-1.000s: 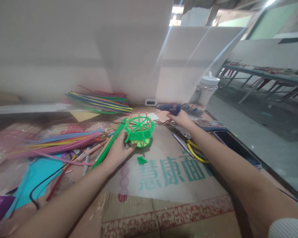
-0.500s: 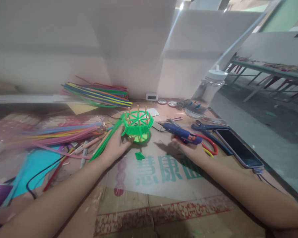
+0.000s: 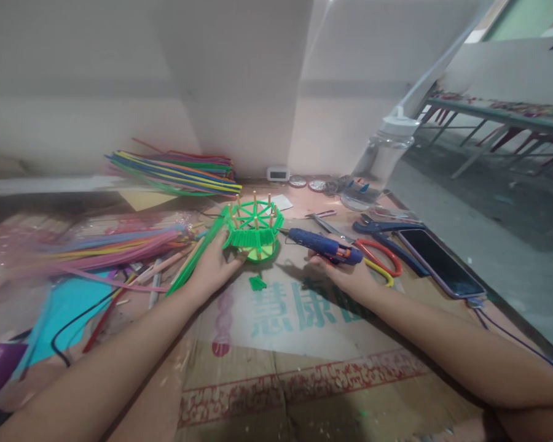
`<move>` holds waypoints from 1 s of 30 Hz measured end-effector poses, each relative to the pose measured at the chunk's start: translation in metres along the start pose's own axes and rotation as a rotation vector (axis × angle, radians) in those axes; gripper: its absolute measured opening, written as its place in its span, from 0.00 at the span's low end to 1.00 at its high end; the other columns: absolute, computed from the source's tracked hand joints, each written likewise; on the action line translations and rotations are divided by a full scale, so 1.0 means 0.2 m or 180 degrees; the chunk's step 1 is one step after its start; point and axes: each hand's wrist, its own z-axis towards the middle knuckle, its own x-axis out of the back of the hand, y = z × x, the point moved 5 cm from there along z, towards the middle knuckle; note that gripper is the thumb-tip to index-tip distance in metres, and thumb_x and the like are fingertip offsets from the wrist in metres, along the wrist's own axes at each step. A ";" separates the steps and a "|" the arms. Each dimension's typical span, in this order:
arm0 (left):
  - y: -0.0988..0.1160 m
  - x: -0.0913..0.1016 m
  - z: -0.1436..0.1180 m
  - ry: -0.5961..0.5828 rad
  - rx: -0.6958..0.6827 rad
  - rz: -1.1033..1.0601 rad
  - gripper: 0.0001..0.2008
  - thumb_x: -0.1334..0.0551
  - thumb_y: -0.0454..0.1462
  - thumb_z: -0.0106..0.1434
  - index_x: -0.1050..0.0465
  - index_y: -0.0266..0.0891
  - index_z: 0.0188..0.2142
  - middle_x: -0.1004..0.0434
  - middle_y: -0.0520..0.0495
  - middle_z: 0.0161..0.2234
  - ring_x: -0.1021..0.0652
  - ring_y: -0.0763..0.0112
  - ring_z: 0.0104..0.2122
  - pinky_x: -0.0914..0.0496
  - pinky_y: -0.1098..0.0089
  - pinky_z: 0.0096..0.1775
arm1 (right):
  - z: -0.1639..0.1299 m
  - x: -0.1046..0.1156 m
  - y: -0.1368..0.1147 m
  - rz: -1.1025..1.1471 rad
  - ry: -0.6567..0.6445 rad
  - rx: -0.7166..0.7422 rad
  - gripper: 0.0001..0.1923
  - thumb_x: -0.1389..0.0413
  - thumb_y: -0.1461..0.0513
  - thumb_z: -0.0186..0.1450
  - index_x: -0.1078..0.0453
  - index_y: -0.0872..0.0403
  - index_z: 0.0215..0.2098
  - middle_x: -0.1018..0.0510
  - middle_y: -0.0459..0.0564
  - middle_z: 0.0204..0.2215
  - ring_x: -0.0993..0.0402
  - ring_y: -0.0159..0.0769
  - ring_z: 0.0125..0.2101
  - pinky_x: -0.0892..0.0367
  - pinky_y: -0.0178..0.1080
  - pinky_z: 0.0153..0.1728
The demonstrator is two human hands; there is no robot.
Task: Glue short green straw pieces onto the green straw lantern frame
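Observation:
My left hand (image 3: 214,265) grips the near left side of a small green basket frame (image 3: 253,228) with upright wooden sticks, which sits on the flattened cardboard (image 3: 304,331). A long green strip (image 3: 196,258) runs under that hand toward the lower left. My right hand (image 3: 345,276) holds a blue glue gun (image 3: 325,244), its nozzle pointing left at the basket's right side, a short gap away. A small green scrap (image 3: 257,283) lies on the cardboard just below the basket.
Bundles of coloured straws (image 3: 175,172) and pink strips (image 3: 110,252) lie at left. Red and yellow handled pliers (image 3: 382,261), blue pliers (image 3: 387,227), a phone (image 3: 442,264) and a clear lidded jar (image 3: 378,166) stand at right. A white wall rises behind.
My right hand picked the glue gun up from the back of the table and brought it near, its nozzle now pointing at the basket. My left hand kept hold of the basket.

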 end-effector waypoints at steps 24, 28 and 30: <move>-0.01 0.00 -0.01 -0.0058 -0.0090 0.0013 0.15 0.38 0.48 0.67 0.32 0.40 0.45 0.26 0.45 0.42 0.24 0.58 0.44 0.30 0.61 0.47 | 0.02 -0.01 0.02 0.0005 -0.0007 0.0054 0.17 0.36 0.50 0.61 0.33 0.53 0.30 0.30 0.45 0.23 0.34 0.34 0.24 0.37 0.37 0.26; -0.02 -0.01 -0.01 -0.0059 -0.0040 0.0047 0.15 0.38 0.48 0.67 0.33 0.40 0.43 0.26 0.46 0.41 0.24 0.59 0.43 0.29 0.61 0.46 | 0.01 -0.01 0.03 -0.0046 0.0039 -0.0016 0.20 0.36 0.48 0.60 0.34 0.53 0.29 0.31 0.44 0.23 0.34 0.34 0.24 0.37 0.37 0.26; -0.01 -0.01 -0.01 -0.0053 -0.0027 0.0069 0.15 0.39 0.48 0.66 0.33 0.40 0.43 0.26 0.45 0.41 0.24 0.58 0.43 0.28 0.61 0.45 | 0.01 -0.01 0.03 -0.0024 0.0025 -0.0041 0.20 0.36 0.47 0.60 0.34 0.52 0.29 0.31 0.44 0.23 0.34 0.34 0.24 0.37 0.38 0.26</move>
